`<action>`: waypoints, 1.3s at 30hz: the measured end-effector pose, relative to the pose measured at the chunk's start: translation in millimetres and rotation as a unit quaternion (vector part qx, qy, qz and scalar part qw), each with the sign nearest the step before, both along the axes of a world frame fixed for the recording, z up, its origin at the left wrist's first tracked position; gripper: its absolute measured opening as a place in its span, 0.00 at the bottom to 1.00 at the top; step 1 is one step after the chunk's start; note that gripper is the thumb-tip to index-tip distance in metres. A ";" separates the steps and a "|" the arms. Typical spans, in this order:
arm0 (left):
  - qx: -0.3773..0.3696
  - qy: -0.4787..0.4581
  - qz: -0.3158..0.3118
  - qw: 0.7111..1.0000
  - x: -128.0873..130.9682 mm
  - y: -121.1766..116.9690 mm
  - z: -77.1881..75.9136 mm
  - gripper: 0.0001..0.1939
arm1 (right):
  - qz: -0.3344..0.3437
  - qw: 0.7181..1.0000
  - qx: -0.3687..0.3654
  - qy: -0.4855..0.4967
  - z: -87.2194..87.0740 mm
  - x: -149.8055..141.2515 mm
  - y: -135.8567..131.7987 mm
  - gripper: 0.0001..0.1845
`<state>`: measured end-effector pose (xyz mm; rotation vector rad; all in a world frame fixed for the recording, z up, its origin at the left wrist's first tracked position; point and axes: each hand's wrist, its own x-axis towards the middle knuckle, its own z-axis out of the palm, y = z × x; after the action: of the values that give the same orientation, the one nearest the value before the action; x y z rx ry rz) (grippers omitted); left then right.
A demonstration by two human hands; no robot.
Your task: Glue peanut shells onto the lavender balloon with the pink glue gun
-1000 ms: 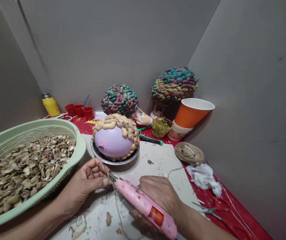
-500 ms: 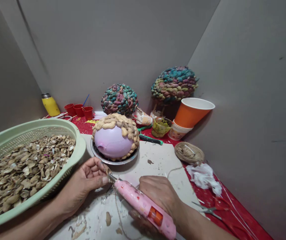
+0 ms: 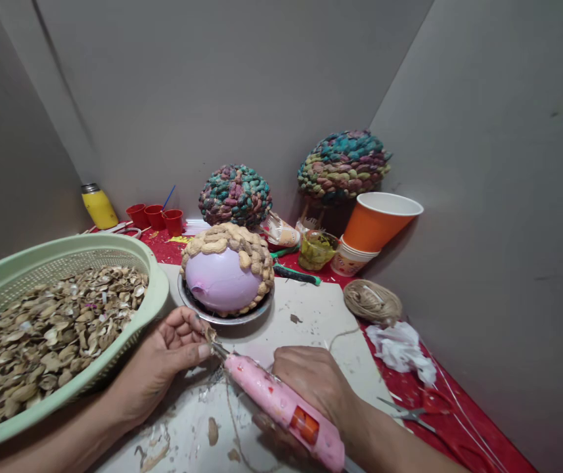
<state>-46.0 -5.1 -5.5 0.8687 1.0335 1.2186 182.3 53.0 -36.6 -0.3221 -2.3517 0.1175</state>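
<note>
My right hand (image 3: 313, 384) is wrapped round a pink glue gun (image 3: 284, 406), whose nozzle points left at my left hand. My left hand (image 3: 165, 364) pinches a small peanut shell piece (image 3: 209, 336) between thumb and fingers right at the nozzle tip. Just beyond, a purple balloon (image 3: 222, 282) partly covered with peanut shells sits in a metal bowl (image 3: 226, 315) on a white board (image 3: 311, 315). A green basket (image 3: 89, 253) full of peanut shells stands at my left.
Two painted shell balls (image 3: 236, 194) (image 3: 343, 164) stand at the back, near an orange cup (image 3: 377, 222), a glass jar (image 3: 317, 249), red cups (image 3: 156, 217) and a yellow bottle (image 3: 98, 207). Twine (image 3: 372, 302), white tissue (image 3: 402, 348) and scissors (image 3: 406, 414) lie right. Grey walls enclose the corner.
The glue gun and both hands have shifted very slightly left and up; the nozzle stays at the shell piece in my left hand.
</note>
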 end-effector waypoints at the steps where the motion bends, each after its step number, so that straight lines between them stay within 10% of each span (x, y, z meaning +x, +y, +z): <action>1: 0.001 -0.002 0.004 1.000 0.2 -0.1 0.6 0.13 | 0.001 1.000 -0.001 0.000 -0.6 0.2 -0.3 0.22; 39: 0.021 -0.008 0.073 0.997 3.5 -0.3 8.7 0.11 | 0.008 0.999 -0.036 -0.018 -9.1 5.3 3.3 0.21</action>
<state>-42.5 -5.4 3.2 0.8253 1.0766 1.3724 187.6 56.3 -45.7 -0.3429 -2.3909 0.2047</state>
